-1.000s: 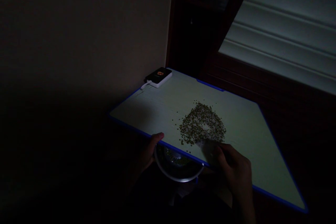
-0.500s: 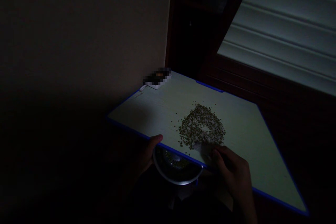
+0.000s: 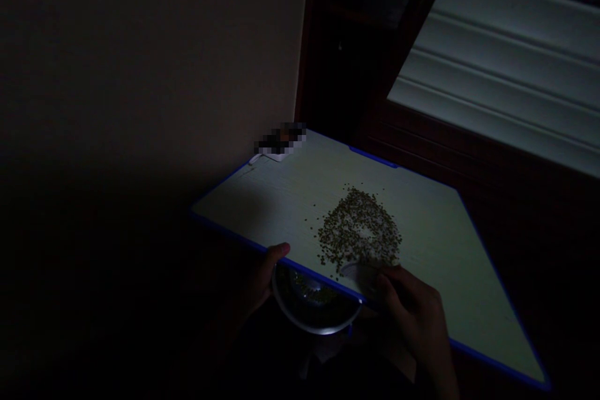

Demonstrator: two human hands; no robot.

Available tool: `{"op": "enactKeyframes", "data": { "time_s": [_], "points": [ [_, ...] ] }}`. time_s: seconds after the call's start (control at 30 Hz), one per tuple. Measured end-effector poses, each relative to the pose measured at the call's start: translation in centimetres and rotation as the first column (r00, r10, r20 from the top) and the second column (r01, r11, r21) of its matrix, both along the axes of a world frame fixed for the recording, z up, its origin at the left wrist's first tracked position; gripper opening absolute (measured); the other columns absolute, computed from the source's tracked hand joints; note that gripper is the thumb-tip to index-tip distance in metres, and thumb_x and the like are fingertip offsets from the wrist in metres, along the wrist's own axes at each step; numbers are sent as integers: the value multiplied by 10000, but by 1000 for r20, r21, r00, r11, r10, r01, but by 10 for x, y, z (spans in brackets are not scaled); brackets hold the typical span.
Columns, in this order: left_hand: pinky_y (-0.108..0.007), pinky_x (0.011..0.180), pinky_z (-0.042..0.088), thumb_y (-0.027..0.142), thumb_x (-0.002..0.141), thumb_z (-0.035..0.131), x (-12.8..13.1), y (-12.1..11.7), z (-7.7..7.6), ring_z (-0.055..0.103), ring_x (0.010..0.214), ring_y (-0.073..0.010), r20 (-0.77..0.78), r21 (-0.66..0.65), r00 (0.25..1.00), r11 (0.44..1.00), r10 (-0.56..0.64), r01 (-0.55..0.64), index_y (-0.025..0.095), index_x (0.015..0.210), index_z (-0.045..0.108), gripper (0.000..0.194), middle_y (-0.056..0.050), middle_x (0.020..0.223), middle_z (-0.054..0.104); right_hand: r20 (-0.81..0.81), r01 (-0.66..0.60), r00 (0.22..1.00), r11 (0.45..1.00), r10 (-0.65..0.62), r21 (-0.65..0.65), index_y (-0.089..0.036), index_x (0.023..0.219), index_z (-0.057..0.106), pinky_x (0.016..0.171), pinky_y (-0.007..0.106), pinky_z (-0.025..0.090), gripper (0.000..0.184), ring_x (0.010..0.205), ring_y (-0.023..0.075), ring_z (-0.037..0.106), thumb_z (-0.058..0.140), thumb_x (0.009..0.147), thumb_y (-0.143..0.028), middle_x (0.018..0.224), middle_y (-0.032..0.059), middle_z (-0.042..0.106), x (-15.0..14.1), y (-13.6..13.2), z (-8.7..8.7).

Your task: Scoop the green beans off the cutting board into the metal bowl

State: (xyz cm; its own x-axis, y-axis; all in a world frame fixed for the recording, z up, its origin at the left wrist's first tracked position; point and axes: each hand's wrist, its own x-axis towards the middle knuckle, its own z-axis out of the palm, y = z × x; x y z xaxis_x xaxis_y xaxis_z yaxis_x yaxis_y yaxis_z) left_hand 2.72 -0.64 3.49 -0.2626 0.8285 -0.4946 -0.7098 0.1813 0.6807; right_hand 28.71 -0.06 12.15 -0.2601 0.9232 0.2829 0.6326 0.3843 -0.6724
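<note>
Small greenish-brown beans or seeds (image 3: 359, 225) lie spread in a rough ring on a white tabletop (image 3: 431, 244) with blue edging. My right hand (image 3: 417, 312) pinches what looks like a spoon (image 3: 356, 272), its pale oval end at the near edge of the pile. My left hand (image 3: 269, 275) has its thumb over the blue front edge, while its other fingers are mostly hidden below, beside a metal bowl (image 3: 323, 329). That bowl sits under the edge with more of the seeds inside, partly covered by the tabletop.
A white-edged device (image 3: 279, 149), blurred out on top, rests at the far left corner with a cable. A plain wall (image 3: 154, 62) rises on the left. Dark wooden furniture and a pale slatted panel (image 3: 497, 56) stand behind at the right. The room is very dark.
My right hand and the spoon have shifted slightly down and left, toward the front edge. The left hand holds nearly the same place, and the pile looks much the same.
</note>
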Motion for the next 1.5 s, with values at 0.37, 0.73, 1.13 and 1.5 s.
{"op": "enactKeyframes", "data": {
  "time_s": [0.37,0.73,1.13,1.5],
  "points": [
    [-344,909,509,277,678,761,0,1,0,637,1068,-240,-76,1,997,1000,27,-27,211,1176,605,526,-41,1111,709,17,32,999,999,-32,-10,-215,925,699,719,266,530,212,827,203,692,549,899,-363,913,47,735,-1,1,-2],
    [-361,869,531,266,705,740,1,-1,11,660,1013,-250,-136,42,990,999,37,-32,181,1149,619,469,-60,1099,708,30,80,996,997,-80,1,-223,970,695,737,290,534,229,851,208,695,538,907,-378,964,44,737,0,3,-5],
    [-375,935,491,321,675,763,-1,-2,11,635,1064,-268,-54,-43,998,999,-30,28,198,1070,660,427,-59,1060,720,5,42,999,999,-41,-20,-231,969,696,759,269,530,205,888,197,685,554,903,-363,968,37,730,0,1,-4],
    [-375,950,485,287,680,767,0,0,0,611,1112,-252,-85,58,995,997,57,-52,248,1182,594,532,-33,1174,679,14,16,1000,1000,-16,-8,-220,942,704,720,250,529,209,835,190,690,551,903,-357,938,41,732,0,2,-2]
  ]
}}
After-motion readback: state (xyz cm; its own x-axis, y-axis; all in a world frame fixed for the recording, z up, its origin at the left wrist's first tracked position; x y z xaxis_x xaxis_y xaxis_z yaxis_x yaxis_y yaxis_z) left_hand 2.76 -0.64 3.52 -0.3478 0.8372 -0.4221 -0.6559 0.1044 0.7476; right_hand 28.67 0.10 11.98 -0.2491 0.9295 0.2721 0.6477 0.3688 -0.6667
